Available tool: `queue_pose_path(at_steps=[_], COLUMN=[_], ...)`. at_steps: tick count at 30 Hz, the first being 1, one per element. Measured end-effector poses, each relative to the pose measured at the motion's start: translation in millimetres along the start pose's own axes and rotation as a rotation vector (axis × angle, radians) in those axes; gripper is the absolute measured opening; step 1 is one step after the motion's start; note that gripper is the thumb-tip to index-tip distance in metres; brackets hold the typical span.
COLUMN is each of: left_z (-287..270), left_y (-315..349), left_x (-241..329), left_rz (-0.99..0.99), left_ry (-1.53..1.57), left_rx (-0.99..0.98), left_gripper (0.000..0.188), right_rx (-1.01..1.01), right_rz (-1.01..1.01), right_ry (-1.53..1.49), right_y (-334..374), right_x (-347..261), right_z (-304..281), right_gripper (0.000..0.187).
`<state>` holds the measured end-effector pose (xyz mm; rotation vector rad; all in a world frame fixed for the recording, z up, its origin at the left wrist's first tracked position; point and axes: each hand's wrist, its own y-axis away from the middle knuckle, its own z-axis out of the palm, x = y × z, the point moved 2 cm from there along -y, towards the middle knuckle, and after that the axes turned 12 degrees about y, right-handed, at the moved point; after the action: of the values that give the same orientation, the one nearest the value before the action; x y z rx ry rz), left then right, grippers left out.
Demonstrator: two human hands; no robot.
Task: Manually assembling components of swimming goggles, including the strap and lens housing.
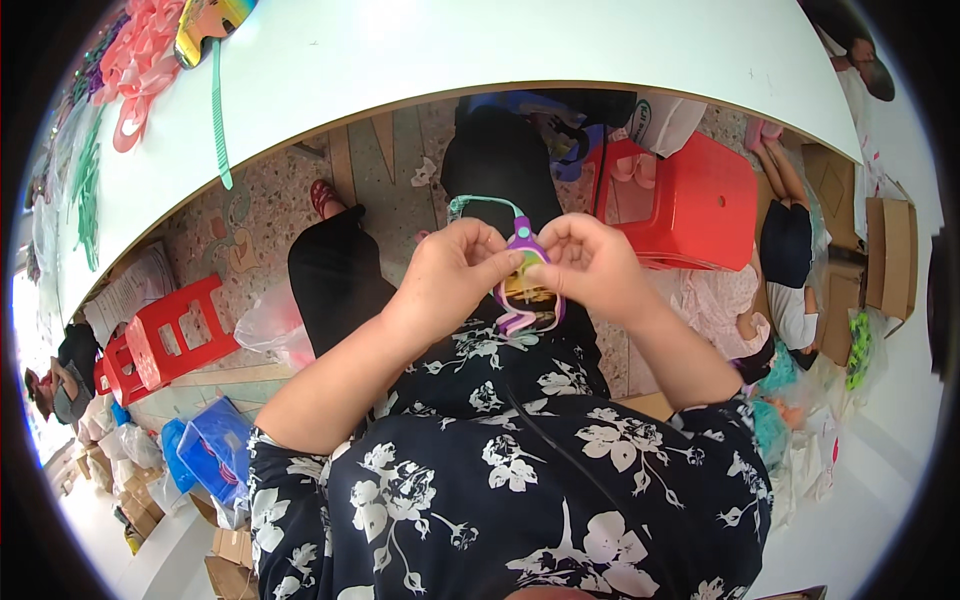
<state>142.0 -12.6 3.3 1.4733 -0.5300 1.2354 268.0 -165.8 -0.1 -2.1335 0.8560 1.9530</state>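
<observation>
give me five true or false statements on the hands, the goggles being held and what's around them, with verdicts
1. Both the left hand and the right hand are on the purple-framed goggles. True.

2. These goggles are lying on the tabletop. False: they are held up over the person's lap.

3. The strap attached to them is red. False: the strap is teal.

4. A large red stool is to the right of the right hand. True.

5. The person's top is plain white. False: the top is dark with white flowers.

Red stool (pixel 705 205) is on R, cardbd boxes (pixel 890 255) far R, blue bin (pixel 218 448) L.
</observation>
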Motion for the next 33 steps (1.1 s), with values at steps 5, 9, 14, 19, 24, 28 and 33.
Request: queue_pose_path(at_steps=[5, 9, 14, 19, 24, 28, 33], left_z=[3, 3, 7, 12, 6, -22, -34], left_y=[18, 39, 48, 56, 62, 67, 46], left_x=[-7, -27, -37, -38, -14, -5, 16], left_rz=[0.101, 0.067, 0.013, 0.032, 0.412, 0.800, 1.023], left_ry=[0.003, 0.243, 0.453, 0.434, -0.165, -0.813, -0.885], left_rx=[0.120, 0.131, 0.159, 0.237, 0.233, 0.122, -0.077], left_gripper=[0.014, 0.014, 0.015, 0.019, 0.028, 0.047, 0.055], right_rx=[0.215, 0.206, 0.203, 0.242, 0.136, -0.125, -0.171], right_rz=[-0.179, -0.120, -0.103, -0.113, -0.112, -0.161, -0.351], right_ry=[0.241, 0.047, 0.070, 0.209, 0.189, 0.251, 0.424], right_y=[33, 37, 37, 37, 16, -2, -13], right_x=[-4, 1, -7, -3, 5, -10, -19], right_z=[22, 32, 39, 42, 30, 35, 43], right_gripper=[0.053, 0.052, 0.051, 0.050, 0.051, 0.046, 0.034])
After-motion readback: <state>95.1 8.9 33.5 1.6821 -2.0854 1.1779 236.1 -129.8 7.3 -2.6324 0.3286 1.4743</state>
